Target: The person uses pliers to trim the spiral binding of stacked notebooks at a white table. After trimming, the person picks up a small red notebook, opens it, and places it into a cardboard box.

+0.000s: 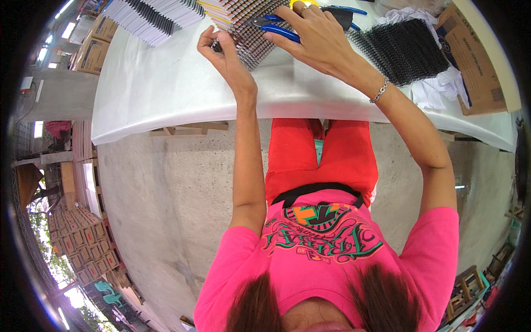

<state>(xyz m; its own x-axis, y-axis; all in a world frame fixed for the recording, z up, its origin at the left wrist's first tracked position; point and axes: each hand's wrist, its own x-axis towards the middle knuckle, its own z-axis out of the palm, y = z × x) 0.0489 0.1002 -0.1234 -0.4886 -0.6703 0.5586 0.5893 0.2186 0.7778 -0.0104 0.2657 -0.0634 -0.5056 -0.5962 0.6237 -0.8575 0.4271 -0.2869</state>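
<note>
A stack of wire-bound notebooks [243,34] with rows of metal binding loops lies at the top middle of the table. My left hand [229,62] is at the stack's left front corner, fingers curled and thumb drawn in beside the loops. What is between those fingertips, if anything, is too small to make out. In my right hand [314,41] is a pair of blue-handled pliers [283,33], its jaws pointing left over the loops. Just behind that hand lies another blue-handled tool [347,9], partly hidden by a dark object.
More notebook stacks [145,21] stand at the far left of the white-covered table [166,94]. To the right are black wire binding coils [401,51], white cloth or wrapping [437,91] and an open cardboard box [470,61]. Cartons [91,47] stand beyond the left edge.
</note>
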